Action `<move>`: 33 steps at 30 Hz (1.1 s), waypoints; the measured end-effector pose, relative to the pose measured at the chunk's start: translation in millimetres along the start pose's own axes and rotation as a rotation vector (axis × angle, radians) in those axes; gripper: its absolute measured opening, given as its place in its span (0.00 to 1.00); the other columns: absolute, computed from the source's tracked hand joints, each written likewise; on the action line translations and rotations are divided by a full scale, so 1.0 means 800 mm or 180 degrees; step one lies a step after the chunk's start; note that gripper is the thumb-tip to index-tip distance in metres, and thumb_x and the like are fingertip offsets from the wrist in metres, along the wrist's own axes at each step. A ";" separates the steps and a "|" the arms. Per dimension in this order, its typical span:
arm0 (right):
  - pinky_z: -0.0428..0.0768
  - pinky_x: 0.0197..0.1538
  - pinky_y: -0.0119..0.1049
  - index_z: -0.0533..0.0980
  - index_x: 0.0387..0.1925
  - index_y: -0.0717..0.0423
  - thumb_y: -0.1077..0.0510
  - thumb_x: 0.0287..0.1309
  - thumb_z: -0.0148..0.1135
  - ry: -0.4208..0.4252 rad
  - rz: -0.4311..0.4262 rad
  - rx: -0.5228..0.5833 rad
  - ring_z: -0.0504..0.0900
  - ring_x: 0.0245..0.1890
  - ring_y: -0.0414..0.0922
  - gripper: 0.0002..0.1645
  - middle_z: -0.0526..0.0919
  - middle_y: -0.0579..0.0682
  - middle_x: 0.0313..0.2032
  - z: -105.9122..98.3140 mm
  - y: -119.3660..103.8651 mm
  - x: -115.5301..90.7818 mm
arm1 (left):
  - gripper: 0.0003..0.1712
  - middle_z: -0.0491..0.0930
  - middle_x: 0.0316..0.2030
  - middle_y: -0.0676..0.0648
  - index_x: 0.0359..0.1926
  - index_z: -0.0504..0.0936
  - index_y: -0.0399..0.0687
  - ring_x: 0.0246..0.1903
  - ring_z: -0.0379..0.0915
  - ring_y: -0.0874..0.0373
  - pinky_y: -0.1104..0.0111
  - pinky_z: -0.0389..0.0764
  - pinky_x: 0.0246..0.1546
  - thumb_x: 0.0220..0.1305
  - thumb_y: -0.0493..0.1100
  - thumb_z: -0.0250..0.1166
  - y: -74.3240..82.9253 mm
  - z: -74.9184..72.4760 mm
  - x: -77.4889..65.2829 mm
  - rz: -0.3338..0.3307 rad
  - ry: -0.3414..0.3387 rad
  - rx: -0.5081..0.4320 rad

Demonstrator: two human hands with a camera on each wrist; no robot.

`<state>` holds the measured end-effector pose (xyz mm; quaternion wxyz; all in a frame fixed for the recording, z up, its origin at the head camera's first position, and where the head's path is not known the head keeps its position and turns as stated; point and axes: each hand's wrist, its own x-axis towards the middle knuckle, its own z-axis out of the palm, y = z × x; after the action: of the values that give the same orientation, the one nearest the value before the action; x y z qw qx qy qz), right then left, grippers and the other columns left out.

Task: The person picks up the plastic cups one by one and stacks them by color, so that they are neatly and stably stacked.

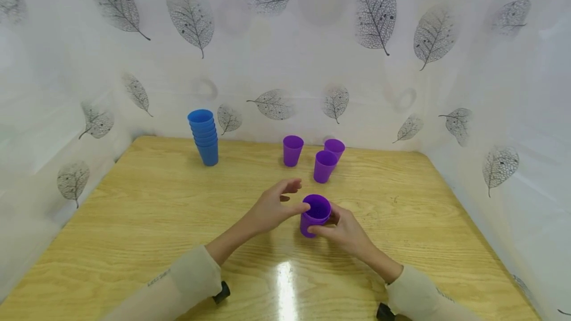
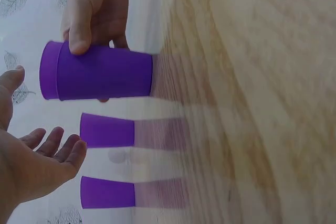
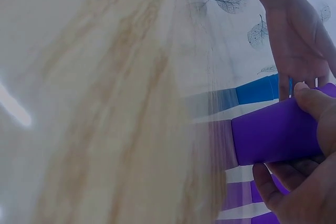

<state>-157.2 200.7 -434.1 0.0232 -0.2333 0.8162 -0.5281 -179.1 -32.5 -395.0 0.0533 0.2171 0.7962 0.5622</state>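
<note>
A stack of blue cups (image 1: 204,136) stands near the table's (image 1: 134,212) far left edge. At its centre, the left hand (image 1: 273,208), fingers relaxed, touches a purple cup (image 1: 314,215) that the right hand (image 1: 345,232) grasps. Three purple cups (image 1: 324,166) stand beyond.

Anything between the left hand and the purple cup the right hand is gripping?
Nothing visible. The right hand grips the near purple cup; the left hand is right beside its rim, thumb at or nearly touching it. The three other purple cups stand farther back, and the blue stack is off to the left.
</note>
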 end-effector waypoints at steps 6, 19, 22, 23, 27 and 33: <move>0.86 0.51 0.38 0.75 0.65 0.64 0.62 0.59 0.76 -0.0033 0.0031 0.0024 0.86 0.48 0.45 0.33 0.86 0.57 0.52 0.000 -0.002 0.000 | 0.38 0.76 0.64 0.37 0.72 0.69 0.35 0.64 0.73 0.44 0.52 0.76 0.64 0.68 0.47 0.71 -0.015 -0.023 0.022 -0.0090 0.0260 -0.0020; 0.86 0.51 0.39 0.76 0.64 0.63 0.63 0.57 0.76 -0.0042 0.0000 0.0065 0.86 0.48 0.44 0.34 0.86 0.57 0.52 0.001 -0.002 0.002 | 0.40 0.74 0.66 0.35 0.73 0.68 0.37 0.64 0.72 0.43 0.51 0.78 0.62 0.68 0.52 0.70 -0.045 -0.060 0.077 -0.0320 0.0620 0.0101; 0.86 0.52 0.39 0.76 0.64 0.64 0.63 0.57 0.77 -0.0042 -0.0032 0.0072 0.86 0.48 0.44 0.34 0.86 0.57 0.52 0.002 -0.001 0.003 | 0.41 0.73 0.67 0.36 0.74 0.67 0.39 0.65 0.71 0.44 0.52 0.78 0.63 0.68 0.53 0.70 -0.048 -0.067 0.087 -0.0359 0.0649 0.0082; 0.86 0.52 0.39 0.76 0.64 0.64 0.63 0.57 0.77 -0.0044 -0.0042 0.0076 0.86 0.48 0.44 0.34 0.86 0.57 0.52 0.002 -0.001 0.003 | 0.42 0.72 0.68 0.37 0.75 0.66 0.40 0.66 0.71 0.44 0.52 0.78 0.63 0.68 0.53 0.70 -0.049 -0.069 0.091 -0.0369 0.0655 0.0084; 0.86 0.51 0.39 0.76 0.63 0.64 0.64 0.56 0.77 -0.0022 -0.0075 0.0078 0.86 0.48 0.44 0.34 0.87 0.57 0.51 0.001 0.000 0.003 | 0.43 0.70 0.70 0.38 0.77 0.64 0.42 0.67 0.69 0.45 0.52 0.77 0.63 0.69 0.55 0.69 -0.051 -0.073 0.109 -0.0395 0.0716 0.0084; 0.86 0.50 0.38 0.76 0.63 0.64 0.64 0.56 0.77 -0.0024 -0.0082 0.0056 0.86 0.47 0.43 0.33 0.87 0.57 0.51 0.000 0.001 0.002 | 0.44 0.68 0.72 0.39 0.78 0.61 0.43 0.69 0.67 0.44 0.52 0.75 0.65 0.69 0.53 0.68 -0.060 -0.074 0.129 -0.0489 0.0781 0.0046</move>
<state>-159.1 200.2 -434.6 0.0216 -0.2457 0.8083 -0.5346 -304.9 -55.3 -401.6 -0.0032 0.0855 0.8151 0.5730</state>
